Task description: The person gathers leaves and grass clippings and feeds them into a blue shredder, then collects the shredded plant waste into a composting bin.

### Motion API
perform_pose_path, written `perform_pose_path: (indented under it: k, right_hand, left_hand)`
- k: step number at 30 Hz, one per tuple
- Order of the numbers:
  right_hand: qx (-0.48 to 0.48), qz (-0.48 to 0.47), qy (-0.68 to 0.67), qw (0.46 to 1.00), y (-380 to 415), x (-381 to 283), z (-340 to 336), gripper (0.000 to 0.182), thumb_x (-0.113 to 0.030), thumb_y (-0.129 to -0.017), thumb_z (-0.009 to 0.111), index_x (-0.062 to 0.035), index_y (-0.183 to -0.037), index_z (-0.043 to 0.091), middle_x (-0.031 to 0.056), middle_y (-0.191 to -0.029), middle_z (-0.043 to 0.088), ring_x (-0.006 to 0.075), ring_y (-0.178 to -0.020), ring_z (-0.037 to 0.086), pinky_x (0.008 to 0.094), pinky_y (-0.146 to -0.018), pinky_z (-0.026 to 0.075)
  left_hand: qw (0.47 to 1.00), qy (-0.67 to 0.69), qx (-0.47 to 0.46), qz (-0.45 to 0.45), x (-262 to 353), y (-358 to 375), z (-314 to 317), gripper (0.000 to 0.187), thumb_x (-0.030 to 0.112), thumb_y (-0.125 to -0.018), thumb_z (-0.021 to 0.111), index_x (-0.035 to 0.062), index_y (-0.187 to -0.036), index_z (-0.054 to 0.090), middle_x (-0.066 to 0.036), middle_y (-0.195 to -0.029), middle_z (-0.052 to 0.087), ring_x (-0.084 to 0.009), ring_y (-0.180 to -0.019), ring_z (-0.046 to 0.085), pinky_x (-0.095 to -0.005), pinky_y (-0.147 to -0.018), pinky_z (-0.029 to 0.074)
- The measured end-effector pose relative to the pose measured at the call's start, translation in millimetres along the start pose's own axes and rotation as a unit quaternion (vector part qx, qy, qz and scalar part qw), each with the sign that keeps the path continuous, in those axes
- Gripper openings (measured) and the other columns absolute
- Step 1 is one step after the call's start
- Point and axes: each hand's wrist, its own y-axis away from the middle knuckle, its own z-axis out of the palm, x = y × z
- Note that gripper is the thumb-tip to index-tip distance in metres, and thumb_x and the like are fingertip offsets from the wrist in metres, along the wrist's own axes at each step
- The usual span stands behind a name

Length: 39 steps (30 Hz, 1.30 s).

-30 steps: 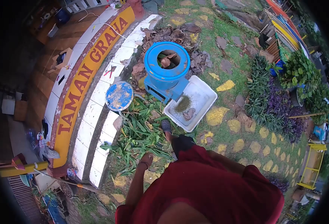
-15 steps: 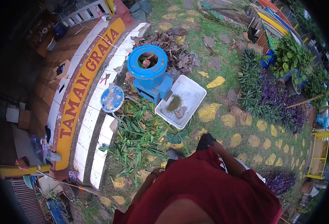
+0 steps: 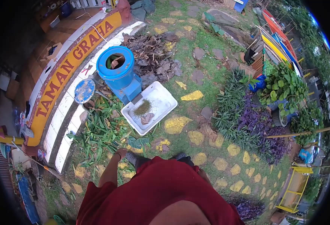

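My left hand (image 3: 120, 152) hangs low beside my left leg, over the edge of the cut green leaves (image 3: 105, 122); its fingers are too small to make out. My right hand (image 3: 202, 173) is mostly hidden by my red shirt, at my right side. Ahead stands a blue machine (image 3: 125, 88) with a round, open-topped drum (image 3: 115, 75) holding brown and green leaves. At its outlet lies a white tray (image 3: 161, 98) with a small pile of green-brown shreds (image 3: 142, 107) and a dry leaf (image 3: 147, 119). A round blue lid (image 3: 84, 91) is left of the machine.
Dry brown leaves (image 3: 153, 56) are heaped behind the machine. A yellow lettered wall (image 3: 73, 67) with white tiled steps curves along the left. Yellow-painted stones (image 3: 176, 124) dot the grass. Purple plants (image 3: 253, 116) and pots are at the right, and a broom (image 3: 47, 167) lies lower left.
The view has turned, so the machine and tray appear further left. My left hand has swung out from my body. My right hand has drawn back towards my side, and my feet have shifted.
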Motion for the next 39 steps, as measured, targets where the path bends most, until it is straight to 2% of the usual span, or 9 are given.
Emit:
perform_pose_path:
  k: [5,7,12,13,18,24,30,31,39]
  right_hand:
    - [-0.177,-0.011,0.062,0.982,-47.4,163.6,-106.2,0.041,-0.04,-0.094,0.056,-0.0108,-0.121,0.064,0.0138,-0.103,0.068,0.0265,-0.076,0.068,0.0462,-0.064,0.056]
    - [-0.114,0.184,0.057,0.975,-44.4,108.6,-171.6,0.039,-0.042,-0.094,0.057,-0.012,-0.116,0.068,0.0128,-0.089,0.07,0.0242,-0.073,0.068,0.0425,-0.065,0.055]
    - [0.073,-0.16,0.17,0.97,-176.6,111.8,-264.6,0.037,-0.033,-0.092,0.056,-0.0051,-0.115,0.065,0.0167,-0.084,0.069,0.0276,-0.065,0.068,0.0369,-0.057,0.053]
    - [0.108,0.018,-0.005,0.994,-202.4,84.1,-270.5,0.039,-0.037,-0.089,0.06,-0.002,-0.104,0.069,0.0238,-0.102,0.068,0.0374,-0.098,0.065,0.0448,-0.084,0.05]
    - [0.084,-0.089,-0.187,0.975,-222.4,-78.9,-272.7,0.038,-0.033,-0.094,0.057,-0.0053,-0.119,0.062,0.0099,-0.099,0.066,0.0194,-0.067,0.067,0.0321,-0.058,0.049]
    - [-0.15,-0.251,-0.027,0.956,-273.4,-104.4,-230.4,0.037,-0.029,-0.095,0.054,-0.0058,-0.123,0.06,0.017,-0.117,0.065,0.0318,-0.105,0.063,0.0387,-0.087,0.051]
    - [-0.07,-0.429,0.467,0.77,-434.3,-18.2,-279.2,0.035,-0.029,-0.096,0.048,-0.0128,-0.123,0.062,0.0196,-0.12,0.063,0.0365,-0.109,0.061,0.0405,-0.092,0.048]
    - [-0.144,-0.213,0.332,0.907,-400.5,-137.5,-348.5,0.04,-0.032,-0.091,0.058,-0.0115,-0.126,0.059,0.016,-0.122,0.063,0.0279,-0.108,0.063,0.0369,-0.094,0.048]
    - [-0.008,-0.179,0.119,0.977,-572.9,-404.2,-472.5,0.035,-0.032,-0.093,0.058,-0.0044,-0.115,0.063,0.014,-0.101,0.069,0.0229,-0.079,0.069,0.033,-0.065,0.055]
  left_hand:
    - [0.837,0.493,0.231,0.056,249.9,-26.7,-54.3,0.037,0.025,-0.092,0.058,0.0037,-0.122,0.06,-0.002,-0.087,0.061,-0.0114,-0.075,0.054,-0.0253,-0.07,0.046]
    - [0.845,0.483,0.225,0.034,306.0,-8.0,-63.6,0.037,0.026,-0.093,0.057,0.0028,-0.122,0.061,-0.003,-0.088,0.063,-0.0139,-0.076,0.056,-0.0278,-0.072,0.047]
    - [0.974,0.219,0.055,-0.009,301.5,-19.8,-82.8,0.038,0.031,-0.094,0.056,0.0054,-0.121,0.063,-0.007,-0.114,0.067,-0.0228,-0.101,0.063,-0.035,-0.089,0.048]
    - [0.975,0.212,0.057,-0.011,277.4,-27.8,-86.6,0.038,0.031,-0.094,0.056,0.0054,-0.121,0.063,-0.007,-0.114,0.067,-0.0228,-0.101,0.063,-0.035,-0.089,0.048]
    - [0.712,0.646,0.115,-0.249,197.2,-68.3,-143.2,0.057,0.052,-0.096,0.04,0.0196,-0.143,0.043,-0.004,-0.14,0.052,-0.0297,-0.113,0.059,-0.0502,-0.095,0.044]
    - [0.373,0.889,0.253,0.073,230.6,-96.5,-320.6,0.077,0.062,-0.095,0.033,0.0143,-0.154,0.016,-0.013,-0.158,0.02,-0.0367,-0.14,0.028,-0.0502,-0.115,0.023]
    - [0.267,0.92,0.28,0.057,258.0,-125.4,-462.8,0.095,0.072,-0.088,0.039,0.0133,-0.155,0.005,-0.011,-0.161,0.003,-0.0408,-0.142,0.019,-0.0514,-0.115,0.021]
    - [0.266,0.921,0.282,0.047,248.0,-136.9,-469.2,0.095,0.072,-0.088,0.039,0.0133,-0.155,0.005,-0.011,-0.161,0.003,-0.0408,-0.142,0.019,-0.0514,-0.115,0.021]
    - [0.132,0.907,0.392,-0.081,247.3,-198.4,-552.4,0.093,0.071,-0.088,0.04,0.0174,-0.155,0.006,-0.011,-0.16,0.009,-0.0366,-0.142,0.02,-0.0522,-0.115,0.019]
